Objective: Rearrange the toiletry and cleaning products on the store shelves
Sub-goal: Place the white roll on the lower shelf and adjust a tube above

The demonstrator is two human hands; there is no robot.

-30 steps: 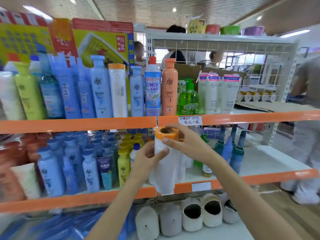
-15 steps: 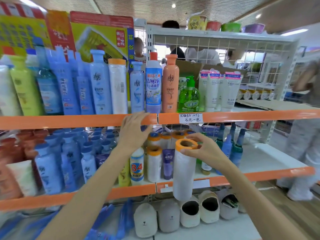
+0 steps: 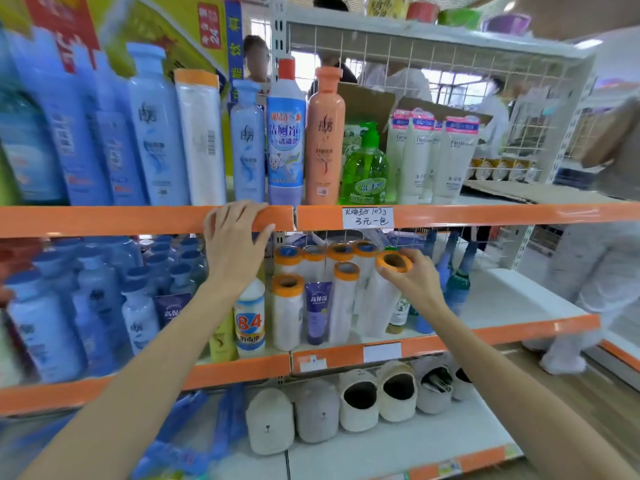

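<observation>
My right hand [image 3: 414,279] grips the orange-ringed top of a white plastic roll [image 3: 379,303], which stands upright on the middle shelf [image 3: 519,329] among several similar rolls [image 3: 287,311]. A purple tube [image 3: 318,311] and a white "84" bottle [image 3: 250,320] stand to its left. My left hand [image 3: 233,244] rests on the orange front edge of the upper shelf [image 3: 104,220], fingers curled over it and thumb beneath. Above that edge stand blue bottles [image 3: 156,133], another white roll [image 3: 201,140], a red-capped cleaner bottle [image 3: 285,133], an orange bottle [image 3: 325,133] and a green pump bottle [image 3: 367,168].
White facial tubes [image 3: 429,154] stand at the upper shelf's right. Many blue bottles [image 3: 86,306] fill the middle shelf's left. Grey and cream slippers [image 3: 360,400] line the bottom shelf. A person in white [image 3: 588,271] stands at the right; others are behind the wire rack.
My right hand carried the roll from in front of the shelf back onto the middle shelf among the others. My left hand let go of it and rose to the upper shelf edge.
</observation>
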